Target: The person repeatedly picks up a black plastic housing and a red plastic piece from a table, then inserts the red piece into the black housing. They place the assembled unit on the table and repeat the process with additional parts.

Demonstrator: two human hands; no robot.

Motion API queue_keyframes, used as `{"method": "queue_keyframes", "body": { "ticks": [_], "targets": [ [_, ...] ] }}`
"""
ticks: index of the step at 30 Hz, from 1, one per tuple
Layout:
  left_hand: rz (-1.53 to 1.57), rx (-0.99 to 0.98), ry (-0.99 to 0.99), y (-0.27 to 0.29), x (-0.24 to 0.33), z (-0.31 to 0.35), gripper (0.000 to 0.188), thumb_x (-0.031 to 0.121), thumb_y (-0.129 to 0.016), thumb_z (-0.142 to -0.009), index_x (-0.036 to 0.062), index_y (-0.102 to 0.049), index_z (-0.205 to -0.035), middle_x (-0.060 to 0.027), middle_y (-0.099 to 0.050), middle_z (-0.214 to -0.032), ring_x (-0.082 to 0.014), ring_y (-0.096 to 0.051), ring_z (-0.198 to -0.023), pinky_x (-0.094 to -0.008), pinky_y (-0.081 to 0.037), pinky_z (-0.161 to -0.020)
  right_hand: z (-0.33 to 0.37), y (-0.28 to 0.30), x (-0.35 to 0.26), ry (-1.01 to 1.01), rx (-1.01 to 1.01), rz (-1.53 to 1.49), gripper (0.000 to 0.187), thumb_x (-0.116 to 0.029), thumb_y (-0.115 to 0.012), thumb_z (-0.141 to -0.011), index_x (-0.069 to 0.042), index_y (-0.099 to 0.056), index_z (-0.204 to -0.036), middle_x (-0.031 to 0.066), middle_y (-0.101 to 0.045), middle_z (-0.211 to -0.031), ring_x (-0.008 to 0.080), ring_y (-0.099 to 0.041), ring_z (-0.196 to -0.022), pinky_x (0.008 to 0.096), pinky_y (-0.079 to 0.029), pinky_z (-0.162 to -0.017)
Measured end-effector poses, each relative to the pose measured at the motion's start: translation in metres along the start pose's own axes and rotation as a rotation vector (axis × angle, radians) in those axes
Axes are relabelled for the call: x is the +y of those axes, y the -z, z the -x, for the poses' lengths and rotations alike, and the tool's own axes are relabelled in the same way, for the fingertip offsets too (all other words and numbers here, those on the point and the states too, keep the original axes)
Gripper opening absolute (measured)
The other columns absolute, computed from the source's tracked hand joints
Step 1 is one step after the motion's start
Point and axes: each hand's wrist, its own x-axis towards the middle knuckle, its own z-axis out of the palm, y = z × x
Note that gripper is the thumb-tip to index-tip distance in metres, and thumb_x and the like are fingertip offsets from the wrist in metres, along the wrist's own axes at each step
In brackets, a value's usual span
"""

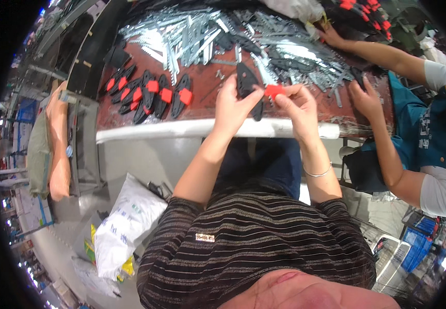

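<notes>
My left hand point(235, 105) grips a flat black plastic piece point(247, 82) just above the near edge of the brown table point(202, 87). My right hand point(296, 105) pinches a small red plastic piece point(273, 91) and holds it against the black piece's right side. Both hands meet in the middle of the view. My forearms rise from below, with a thin bracelet on the right wrist.
Several black pieces fitted with red parts point(148, 95) lie to the left. A heap of silver metal strips point(223, 33) covers the far table. Another person's hands point(364, 98) work at the right. A white sack point(125, 221) sits on the floor at lower left.
</notes>
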Motion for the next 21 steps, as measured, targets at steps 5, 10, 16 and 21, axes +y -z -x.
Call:
{"method": "queue_keyframes", "body": {
  "ticks": [5,10,16,21],
  "targets": [
    [-0.056,-0.063,0.032,0.011,-0.002,0.005,0.025,0.005,-0.066,-0.082,0.0031,-0.053,-0.103,0.0003,-0.059,-0.086,-0.0068,-0.057,-0.078,-0.021,-0.046,-0.069,0.0,0.004,0.01,-0.038,-0.029,0.078,0.013,-0.005,-0.068,-0.082,-0.002,-0.057,-0.09,0.0031,-0.062,-0.083,0.0073,-0.057,-0.074,0.0222,-0.048,-0.068],
    [0.166,-0.098,0.133,0.011,0.001,0.011,0.03,0.006,-0.066,-0.082,0.0007,-0.054,-0.108,-0.0003,-0.058,-0.09,-0.0074,-0.055,-0.083,-0.0227,-0.045,-0.075,0.008,0.001,0.003,0.018,-0.029,0.272,0.016,-0.006,-0.069,-0.081,-0.002,-0.056,-0.089,0.0015,-0.061,-0.083,0.0055,-0.056,-0.073,0.0219,-0.046,-0.066],
    [0.065,-0.146,0.173,0.015,0.004,0.015,0.028,0.004,-0.064,-0.083,0.0007,-0.054,-0.109,-0.0005,-0.059,-0.087,-0.0088,-0.058,-0.08,-0.0233,-0.047,-0.075,0.017,0.003,-0.001,0.05,-0.048,0.481,0.02,-0.01,-0.071,-0.077,-0.004,-0.055,-0.086,0.0036,-0.062,-0.077,0.0133,-0.06,-0.07,0.0263,-0.048,-0.064],
    [-0.139,-0.173,0.127,0.019,0.014,0.023,0.031,0.003,-0.064,-0.082,-0.0006,-0.054,-0.111,-0.0008,-0.057,-0.091,-0.0076,-0.055,-0.081,-0.0222,-0.046,-0.075,0.029,-0.005,-0.005,0.22,-0.061,0.717,0.02,-0.013,-0.072,-0.073,-0.005,-0.055,-0.08,0.0079,-0.061,-0.075,0.0217,-0.061,-0.067,0.0319,-0.048,-0.061]
  ]
}}
